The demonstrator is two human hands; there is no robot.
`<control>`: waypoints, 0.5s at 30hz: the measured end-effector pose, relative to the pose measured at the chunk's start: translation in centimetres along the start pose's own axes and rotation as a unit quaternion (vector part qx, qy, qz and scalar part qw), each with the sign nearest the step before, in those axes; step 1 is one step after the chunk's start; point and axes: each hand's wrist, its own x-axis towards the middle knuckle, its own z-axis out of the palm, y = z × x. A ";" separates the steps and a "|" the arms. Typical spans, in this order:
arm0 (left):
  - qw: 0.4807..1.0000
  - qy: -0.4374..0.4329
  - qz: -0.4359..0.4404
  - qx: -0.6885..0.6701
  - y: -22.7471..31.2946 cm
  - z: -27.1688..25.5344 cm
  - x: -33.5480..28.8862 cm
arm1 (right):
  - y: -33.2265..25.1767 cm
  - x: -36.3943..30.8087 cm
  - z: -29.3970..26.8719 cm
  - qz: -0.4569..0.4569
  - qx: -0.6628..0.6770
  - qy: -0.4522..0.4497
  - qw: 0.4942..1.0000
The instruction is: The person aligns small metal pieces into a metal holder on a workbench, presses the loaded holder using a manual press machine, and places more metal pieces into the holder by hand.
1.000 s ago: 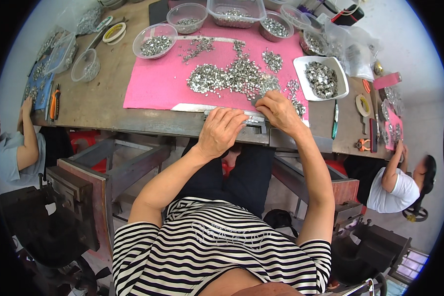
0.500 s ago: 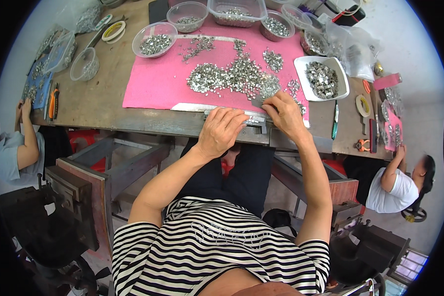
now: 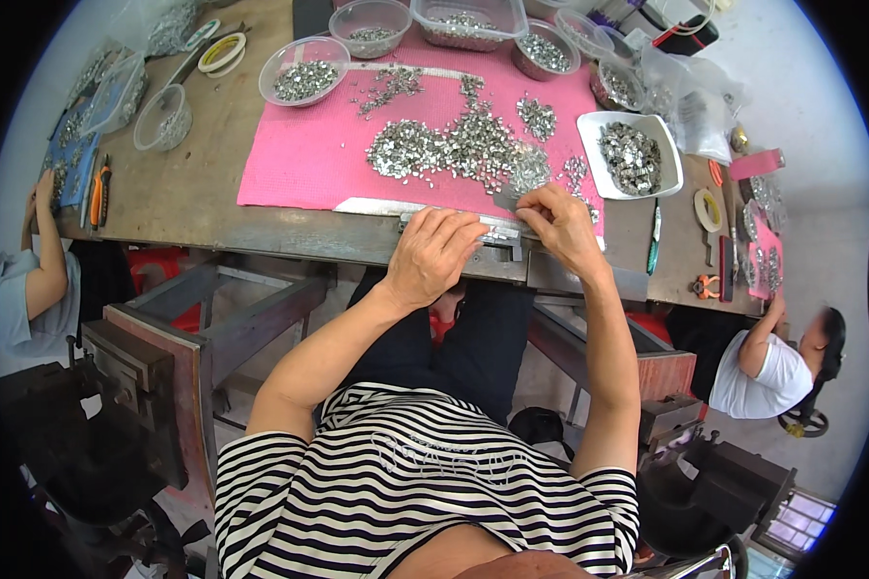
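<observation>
My left hand [image 3: 433, 253] rests on a narrow metal fixture [image 3: 500, 234] at the table's front edge, fingers bent and held together; what lies under its fingertips is hidden. Just to the right, my right hand [image 3: 562, 230] pinches thumb and forefinger together beside the fixture's right end. Anything between those fingertips is too small to make out. Beyond my hands, a heap of small shiny metal pieces [image 3: 406, 150] spreads over a pink mat [image 3: 294, 159]. A clear patch of glinting pieces [image 3: 528, 169] lies close to my right fingertips.
A white square dish [image 3: 594, 174] of metal pieces stands right of the mat. Clear tubs, one a round bowl [image 3: 304, 72], line the back. Tape rolls [image 3: 224, 55], orange-handled pliers [image 3: 707, 287] and a green-handled tool [image 3: 655, 241] lie around. Co-workers sit at left and right.
My right hand has shifted very slightly, its fingers drawn closer together. My left hand keeps its place on the fixture. The whole view has moved a little.
</observation>
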 end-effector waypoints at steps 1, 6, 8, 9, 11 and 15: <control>1.000 0.000 -0.001 0.000 0.0 0.0 0.0 | 0.2 0.0 -0.2 0.000 0.000 -0.001 1.000; 1.000 -0.002 0.001 -0.001 0.0 0.1 0.0 | 1.1 0.5 -0.2 -0.154 -0.094 -0.019 0.983; 1.000 -0.001 0.003 0.002 0.0 0.1 0.0 | 0.8 0.9 -0.3 -0.162 -0.099 -0.031 0.981; 1.000 0.000 0.006 0.005 0.0 0.1 0.0 | 0.7 1.0 -0.3 -0.169 -0.106 -0.043 0.979; 1.000 0.000 0.004 0.006 0.0 0.1 -0.1 | 0.9 1.3 -0.2 -0.182 -0.108 -0.043 0.976; 1.000 0.001 0.004 0.002 0.0 0.2 0.0 | 1.1 1.1 0.5 -0.203 -0.105 -0.017 0.973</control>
